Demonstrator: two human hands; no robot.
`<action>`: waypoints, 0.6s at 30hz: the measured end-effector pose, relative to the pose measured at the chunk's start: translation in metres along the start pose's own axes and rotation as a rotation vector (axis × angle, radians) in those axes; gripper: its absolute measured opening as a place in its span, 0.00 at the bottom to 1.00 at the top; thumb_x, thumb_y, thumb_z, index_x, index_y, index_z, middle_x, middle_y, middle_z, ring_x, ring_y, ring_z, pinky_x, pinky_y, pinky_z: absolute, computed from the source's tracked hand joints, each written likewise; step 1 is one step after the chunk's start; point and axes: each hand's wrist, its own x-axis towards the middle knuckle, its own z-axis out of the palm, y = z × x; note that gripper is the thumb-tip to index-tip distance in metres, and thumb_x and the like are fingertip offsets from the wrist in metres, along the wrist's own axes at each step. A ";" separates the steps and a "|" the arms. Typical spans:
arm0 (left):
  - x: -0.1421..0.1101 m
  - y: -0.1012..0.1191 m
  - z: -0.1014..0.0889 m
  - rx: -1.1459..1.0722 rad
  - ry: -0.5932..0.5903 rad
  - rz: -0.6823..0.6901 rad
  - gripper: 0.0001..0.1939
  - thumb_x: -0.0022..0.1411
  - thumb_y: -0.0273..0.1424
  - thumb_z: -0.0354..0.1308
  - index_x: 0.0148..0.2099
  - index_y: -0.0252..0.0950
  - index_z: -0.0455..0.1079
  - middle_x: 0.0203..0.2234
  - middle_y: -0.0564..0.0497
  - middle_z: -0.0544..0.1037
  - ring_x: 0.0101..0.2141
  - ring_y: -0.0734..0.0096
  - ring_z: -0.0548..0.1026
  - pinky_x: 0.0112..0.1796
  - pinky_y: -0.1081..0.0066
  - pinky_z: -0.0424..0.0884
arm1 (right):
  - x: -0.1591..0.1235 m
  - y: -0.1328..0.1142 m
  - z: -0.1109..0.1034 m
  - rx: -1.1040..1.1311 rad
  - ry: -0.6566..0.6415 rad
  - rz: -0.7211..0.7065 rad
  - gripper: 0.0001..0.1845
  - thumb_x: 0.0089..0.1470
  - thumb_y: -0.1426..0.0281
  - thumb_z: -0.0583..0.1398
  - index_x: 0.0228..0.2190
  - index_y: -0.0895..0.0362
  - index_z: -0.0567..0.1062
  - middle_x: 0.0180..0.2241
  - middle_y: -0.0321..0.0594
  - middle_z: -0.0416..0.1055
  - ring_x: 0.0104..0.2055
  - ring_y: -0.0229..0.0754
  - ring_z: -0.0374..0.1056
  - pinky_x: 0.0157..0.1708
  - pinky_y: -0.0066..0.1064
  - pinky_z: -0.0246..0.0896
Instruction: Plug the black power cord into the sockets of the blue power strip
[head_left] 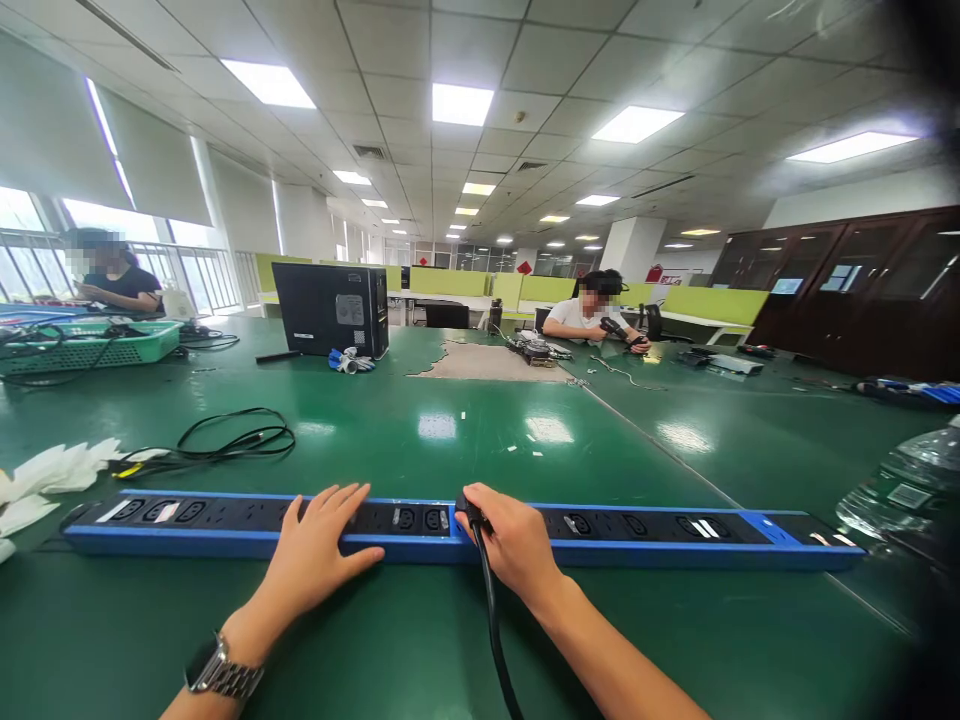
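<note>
A long blue and black power strip (300, 545) with several sockets lies across the green table in front of me. My left hand (319, 545) rests over its left half, fingers spread, holding nothing. My right hand (514, 540) is closed on a black power plug (466, 505) at the strip's middle. From the plug a thick black cord (495, 640) runs down toward the bottom edge. Whether the plug's pins sit in a socket cannot be seen, as my fingers and the plug cover that spot.
Coiled black cable (240, 435) and white crumpled paper (60, 475) lie at left. A clear plastic bottle (911, 480) lies at right. Further back are a black computer case (330, 308), a green basket (135, 348) and two seated people, one holding a dark tool.
</note>
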 end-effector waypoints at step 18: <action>0.040 0.114 0.020 -0.427 0.076 0.345 0.19 0.61 0.27 0.57 0.55 0.41 0.71 0.46 0.48 0.79 0.47 0.60 0.76 0.50 0.58 0.70 | -0.045 0.025 -0.027 -0.394 -0.312 0.461 0.46 0.42 0.51 0.67 0.58 0.59 0.65 0.61 0.50 0.62 0.63 0.59 0.55 0.62 0.55 0.44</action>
